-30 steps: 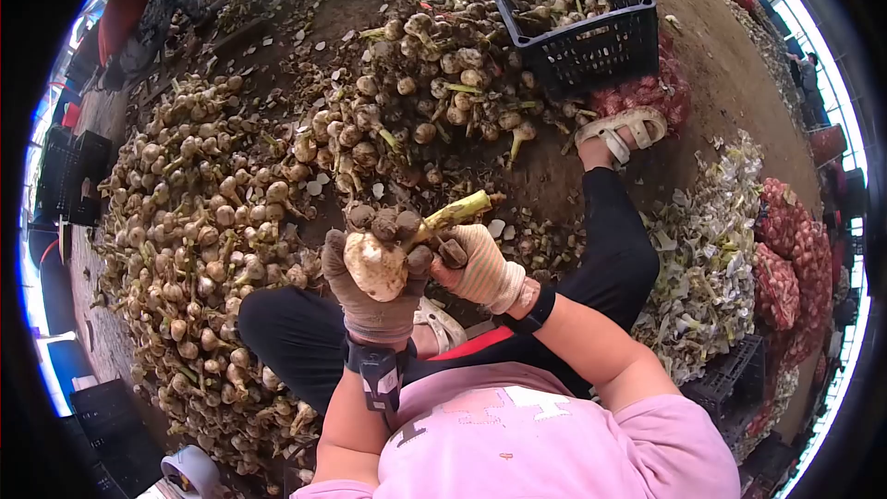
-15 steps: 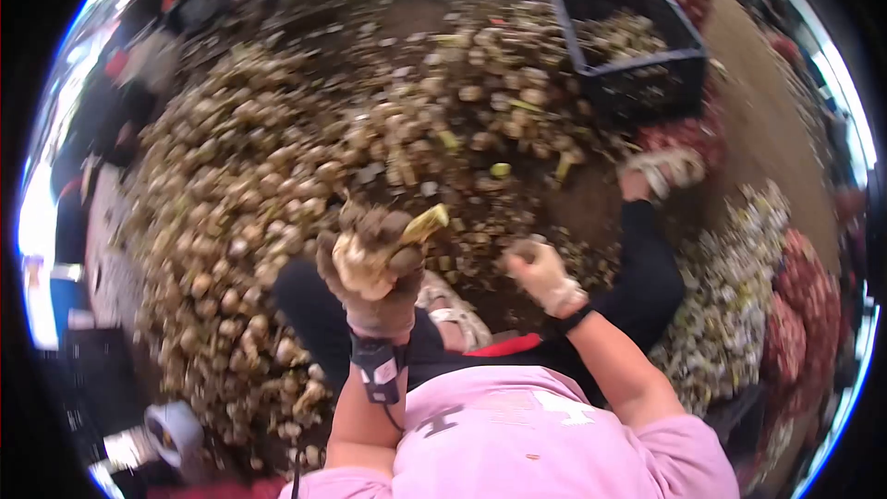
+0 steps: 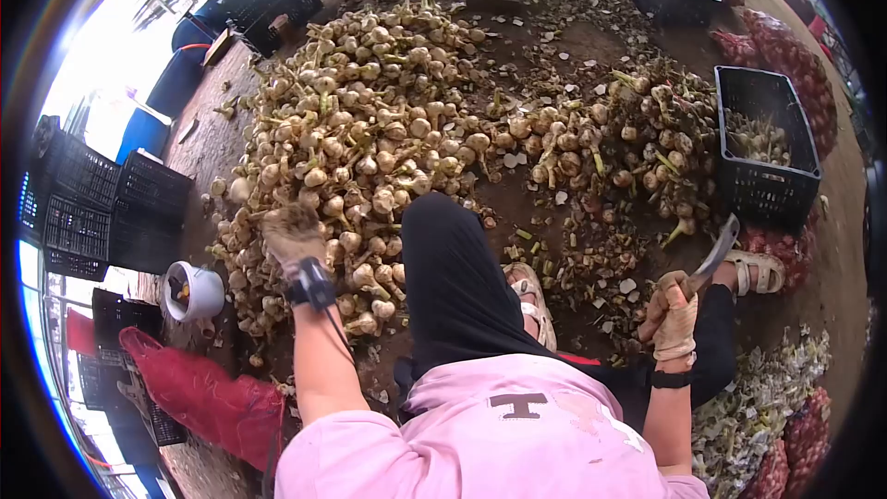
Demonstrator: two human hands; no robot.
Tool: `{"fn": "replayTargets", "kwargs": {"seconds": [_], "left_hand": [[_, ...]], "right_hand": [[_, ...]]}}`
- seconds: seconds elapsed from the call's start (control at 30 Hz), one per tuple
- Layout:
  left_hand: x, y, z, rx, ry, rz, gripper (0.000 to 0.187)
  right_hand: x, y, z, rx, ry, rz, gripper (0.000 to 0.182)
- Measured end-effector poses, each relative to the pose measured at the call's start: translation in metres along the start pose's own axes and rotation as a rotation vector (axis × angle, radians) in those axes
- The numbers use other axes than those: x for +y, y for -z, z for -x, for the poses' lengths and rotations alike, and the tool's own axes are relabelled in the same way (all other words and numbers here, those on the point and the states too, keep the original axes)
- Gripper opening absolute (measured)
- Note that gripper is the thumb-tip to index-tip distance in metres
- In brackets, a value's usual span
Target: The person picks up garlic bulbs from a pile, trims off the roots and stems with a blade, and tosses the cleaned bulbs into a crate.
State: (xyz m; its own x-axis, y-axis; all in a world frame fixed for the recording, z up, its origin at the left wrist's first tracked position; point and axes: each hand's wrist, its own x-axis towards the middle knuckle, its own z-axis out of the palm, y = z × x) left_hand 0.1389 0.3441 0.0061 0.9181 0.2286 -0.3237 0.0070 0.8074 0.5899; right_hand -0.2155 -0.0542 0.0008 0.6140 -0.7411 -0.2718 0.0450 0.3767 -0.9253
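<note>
Left hand (image 3: 294, 231), earlier raised before the body around a stemmed garlic bulb, now lies out over the pile on the left; right hand (image 3: 674, 316) has shifted outward to beside the right knee; the camera view has swung as well. Largest item: the broad heap of garlic (image 3: 365, 143), pale bulbs with stems attached, spread ahead and to the left of the bent left leg (image 3: 453, 277); next, a smaller, darker garlic pile (image 3: 647, 120) toward the right, by the black plastic crate (image 3: 767, 192), which holds some garlic; stacked black crates (image 3: 78, 212) at far left; red mesh sack (image 3: 212, 402) lying slack at lower left; white bucket (image 3: 199, 294) between that sack and the stacked crates, with small items inside. Gloved left hand sits at the near-left part of the heap, fingers blurred; cannot tell whether they are spread or gripping a bulb, nor identify the earlier bulb among the others; gloved right hand has its fingers wrapped round the handle of the curved knife (image 3: 715, 254), blade angled up and outward, its tip near the crate's lower edge.
</note>
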Motion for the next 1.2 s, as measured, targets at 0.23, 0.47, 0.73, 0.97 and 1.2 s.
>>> {"fn": "replayTargets", "kwargs": {"seconds": [0.23, 0.47, 0.73, 0.97, 1.2], "left_hand": [[-0.057, 0.112, 0.051, -0.522, -0.48, -1.391, 0.019], [-0.071, 0.111, 0.025, -0.235, 0.484, -0.685, 0.028], [-0.105, 0.068, 0.055, -0.422, 0.364, -0.751, 0.021], [-0.141, 0.056, 0.057, -0.495, 0.521, -0.917, 0.027], [-0.169, 0.064, 0.046, -0.946, 0.393, -1.163, 0.031]], "right_hand": [[-0.024, -0.002, 0.031, -0.008, 0.201, 0.004, 0.018], [-0.04, 0.019, 0.082, 0.12, 0.313, 0.018, 0.023], [-0.022, 0.044, 0.115, 0.174, 0.308, -0.122, 0.015], [-0.018, 0.048, 0.147, 0.332, 0.232, -0.072, 0.013], [-0.013, 0.049, 0.173, 0.365, 0.271, -0.092, 0.017]]}}
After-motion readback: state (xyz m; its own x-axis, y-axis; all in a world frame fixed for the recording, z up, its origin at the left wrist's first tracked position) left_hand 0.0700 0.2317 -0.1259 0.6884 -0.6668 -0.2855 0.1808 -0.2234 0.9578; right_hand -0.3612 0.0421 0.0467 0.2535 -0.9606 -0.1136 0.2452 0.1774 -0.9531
